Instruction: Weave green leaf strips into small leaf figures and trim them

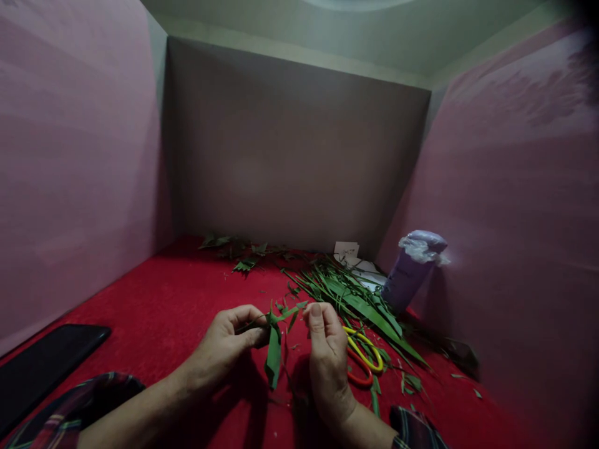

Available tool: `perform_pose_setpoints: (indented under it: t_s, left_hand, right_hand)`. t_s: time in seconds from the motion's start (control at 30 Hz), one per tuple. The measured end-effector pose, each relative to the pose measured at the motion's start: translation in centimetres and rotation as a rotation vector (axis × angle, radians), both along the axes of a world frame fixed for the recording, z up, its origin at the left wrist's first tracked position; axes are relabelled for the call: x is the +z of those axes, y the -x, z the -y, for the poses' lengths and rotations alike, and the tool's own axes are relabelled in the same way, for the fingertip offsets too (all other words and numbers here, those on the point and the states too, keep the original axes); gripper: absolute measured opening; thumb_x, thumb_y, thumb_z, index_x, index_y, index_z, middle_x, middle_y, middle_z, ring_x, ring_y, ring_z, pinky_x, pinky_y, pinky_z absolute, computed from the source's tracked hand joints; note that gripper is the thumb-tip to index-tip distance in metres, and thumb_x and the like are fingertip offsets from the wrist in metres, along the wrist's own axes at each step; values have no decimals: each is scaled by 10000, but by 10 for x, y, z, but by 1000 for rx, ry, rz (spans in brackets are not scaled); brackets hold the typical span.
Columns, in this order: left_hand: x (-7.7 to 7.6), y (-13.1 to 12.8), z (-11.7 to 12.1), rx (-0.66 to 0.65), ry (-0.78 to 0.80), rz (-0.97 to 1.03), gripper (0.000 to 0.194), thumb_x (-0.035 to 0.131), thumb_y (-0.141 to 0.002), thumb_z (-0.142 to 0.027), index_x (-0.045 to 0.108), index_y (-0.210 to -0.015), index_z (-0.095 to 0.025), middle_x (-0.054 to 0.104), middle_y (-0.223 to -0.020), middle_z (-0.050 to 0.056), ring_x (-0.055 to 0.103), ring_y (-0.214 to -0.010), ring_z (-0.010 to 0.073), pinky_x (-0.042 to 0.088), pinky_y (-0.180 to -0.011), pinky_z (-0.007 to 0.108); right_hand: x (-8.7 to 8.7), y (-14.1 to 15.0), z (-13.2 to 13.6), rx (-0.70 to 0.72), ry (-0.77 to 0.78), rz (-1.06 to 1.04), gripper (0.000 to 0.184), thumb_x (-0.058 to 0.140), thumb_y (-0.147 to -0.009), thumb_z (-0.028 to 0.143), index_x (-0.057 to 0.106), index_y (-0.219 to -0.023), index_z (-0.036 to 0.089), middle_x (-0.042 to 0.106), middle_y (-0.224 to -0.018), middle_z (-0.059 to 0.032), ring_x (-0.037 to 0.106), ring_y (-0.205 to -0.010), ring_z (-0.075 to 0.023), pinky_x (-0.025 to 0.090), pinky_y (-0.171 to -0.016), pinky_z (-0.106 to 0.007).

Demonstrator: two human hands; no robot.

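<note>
My left hand [236, 333] pinches a folded green leaf strip [274, 357] between thumb and fingers, above the red cloth. One end of the strip hangs down, and a thinner piece reaches right toward my other hand. My right hand [325, 349] is closed, thumb pressed to the fingers at the tip of that thin piece. Just right of it lie scissors [362, 355] with one yellow and one red handle loop; their blades are hidden. Behind them spreads a pile of long green leaves [358, 302].
A purple container [412, 271] with clear plastic around its top stands at the right, near white papers [346, 251]. A black phone-like slab [53, 349] lies at the left on the red cloth [154, 299]. Leaf scraps [248, 263] lie at the back; panels enclose three sides.
</note>
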State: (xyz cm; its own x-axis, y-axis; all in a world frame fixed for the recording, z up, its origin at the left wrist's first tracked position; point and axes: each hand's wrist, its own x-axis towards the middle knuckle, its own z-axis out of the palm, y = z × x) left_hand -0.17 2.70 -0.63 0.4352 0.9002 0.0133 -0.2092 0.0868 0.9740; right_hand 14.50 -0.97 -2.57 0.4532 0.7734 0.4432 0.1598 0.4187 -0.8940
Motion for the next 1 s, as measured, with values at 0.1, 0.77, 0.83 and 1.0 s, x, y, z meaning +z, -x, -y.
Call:
perform_pose_setpoints:
  t_s: [0.1, 0.77, 0.83, 1.0]
  left_hand:
    - [0, -1, 1, -6, 17, 7, 167, 736, -627, -234, 592, -640, -149, 575, -524, -40, 463, -427, 64, 365, -425, 171]
    - [-7, 3, -11, -5, 70, 100, 190, 783, -610, -254, 643, -686, -150, 632, -571, -20, 548, -490, 87, 443, -493, 194]
    - [-4, 3, -8, 12, 59, 94, 172, 781, -616, -238, 652, -687, -149, 640, -585, -21, 550, -512, 82, 442, -508, 181]
    - [1, 2, -6, 14, 26, 90, 156, 777, -620, -235, 658, -675, -150, 642, -586, -29, 542, -519, 76, 439, -524, 173]
  right_hand:
    - [3, 1, 2, -95, -39, 141, 270, 336, -922, 389, 452, -754, 212, 433, -721, 27, 429, -682, -137, 368, -654, -258]
    - [12, -99, 24, 13, 580, 941, 234, 489, -693, 14, 524, -840, 192, 515, -862, -41, 505, -729, -163, 294, -632, -264]
    - [19, -100, 21, 34, 577, 927, 248, 518, -669, 17, 527, -845, 193, 511, -859, -36, 499, -717, -157, 285, -619, -261]
    - [41, -113, 17, 95, 588, 751, 303, 532, -570, -16, 527, -776, 206, 536, -665, 33, 483, -617, -127, 278, -548, -233]
